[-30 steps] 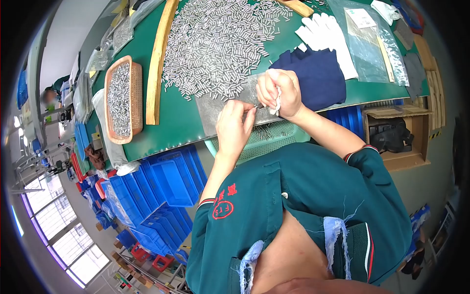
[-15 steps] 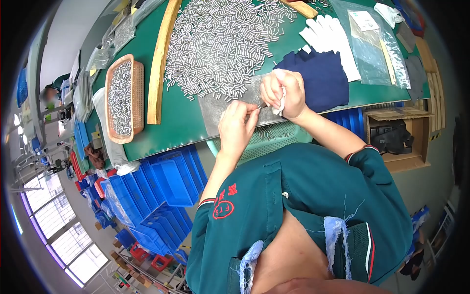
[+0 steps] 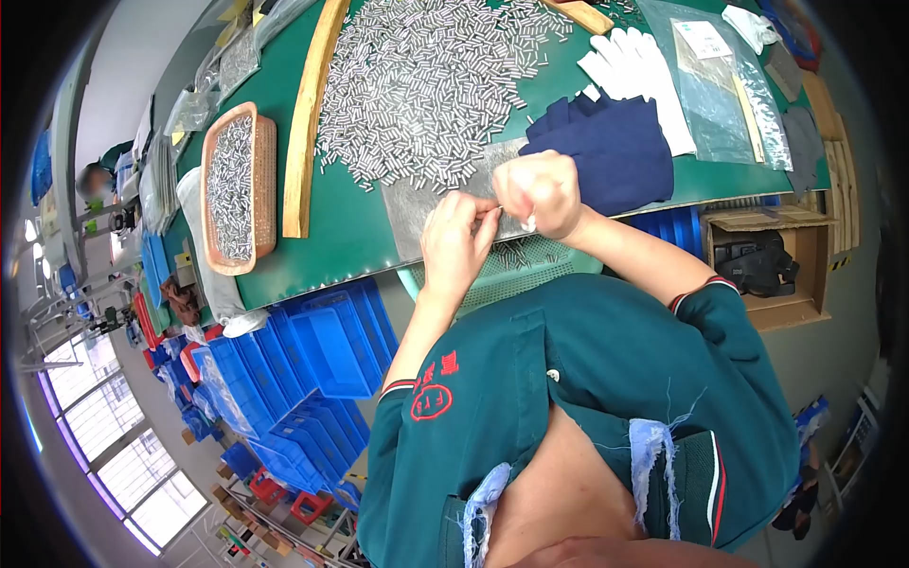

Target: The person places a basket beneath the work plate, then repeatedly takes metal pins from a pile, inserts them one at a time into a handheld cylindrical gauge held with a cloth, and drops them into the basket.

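My left hand [image 3: 454, 242] is closed in a pinch, thumb against forefinger, on a small metal pin [image 3: 498, 207] that barely shows. Right up against it is my right hand [image 3: 542, 194], curled into a fist round a white cloth [image 3: 528, 224], of which only a scrap is visible. Both hands are above a grey mat [image 3: 409, 213] at the table's near edge. Beyond them spreads a large heap of short metal pins [image 3: 426, 85]. A green basket [image 3: 559, 276] with several pins sits below the edge, partly hidden by my arms and shirt.
Left of the heap lie a wooden strip [image 3: 308, 133] and a pink basket [image 3: 266, 189] of pins. To the right are a folded navy cloth [image 3: 615, 151], white gloves [image 3: 639, 76] and a plastic bag [image 3: 724, 104]. Blue crates [image 3: 331, 346] stand below left, a cardboard box [image 3: 805, 293] right.
My right hand has turned over and shifted slightly left and down, closer to the pin, hiding most of the white cloth. My left hand stays nearly in place.
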